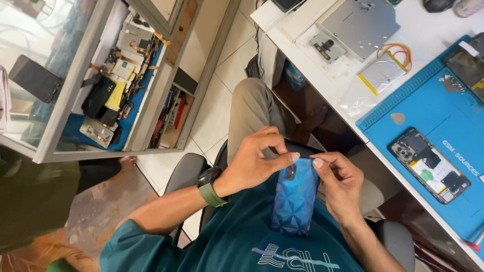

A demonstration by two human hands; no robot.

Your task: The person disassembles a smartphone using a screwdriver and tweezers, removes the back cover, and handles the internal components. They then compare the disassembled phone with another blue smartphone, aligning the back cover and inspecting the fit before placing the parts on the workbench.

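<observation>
Held over the lap, close to the chest: blue phone [295, 201] with a faceted back cover, upright, camera end away from the body, used here as the landmark

Left hand [254, 161] came in from the left of the phone, forearm bare, wrist bent, dark watch on a green strap [209, 186] just left of the phone. Thumb laid across the phone's top edge, other fingers curled over and behind it. Grip closed on the phone's upper left corner

Right hand [340, 184] came up from below and right of the phone, wrist fairly straight. Thumb tip pressed at the phone's upper right corner, nearly meeting the left thumb; remaining fingers wrapped behind. Grip closed on the phone's right edge

Hidden or unclear: the phone's front face turned away; fingertips behind it out of sight; small dark camera cut-out near the top hard to make out in detail; right forearm cut off by the lower frame edge

Right of the phone, well apart: white tabletop [333, 90] carrying a blue work mat [428, 106], and on it an opened phone [429, 164] with its insides showing. Far left of the phone: glass display cabinet [101, 75] full of parts
</observation>
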